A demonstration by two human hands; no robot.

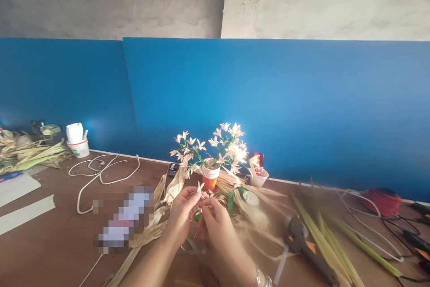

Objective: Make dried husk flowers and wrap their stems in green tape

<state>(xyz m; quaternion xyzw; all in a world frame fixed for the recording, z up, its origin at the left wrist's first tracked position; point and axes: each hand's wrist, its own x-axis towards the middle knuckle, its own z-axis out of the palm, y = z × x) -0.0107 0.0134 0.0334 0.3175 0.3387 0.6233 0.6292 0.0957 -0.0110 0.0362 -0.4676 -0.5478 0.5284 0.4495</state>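
Observation:
My left hand (183, 211) is closed, pinching a small pale husk flower (200, 186) upright between thumb and fingertips. Close beside it, my right hand (217, 220) has its fingers pressed together just below the flower; what lies between them is too small to make out. Behind both hands stands an orange-and-white paper cup (210, 180) holding several green-stemmed flowers (231, 148) of the same pale material. A roll of green ribbon (250, 198) lies to the right of my hands. Dried corn husks (174, 188) are spread around the cup.
A glue gun (307, 249) and green stalks (325, 237) lie on the right, near cables and a red object (383, 202). A pixelated phone-like object (126, 220) and white cable (101, 173) are left. A blue panel (268, 99) borders the table's back.

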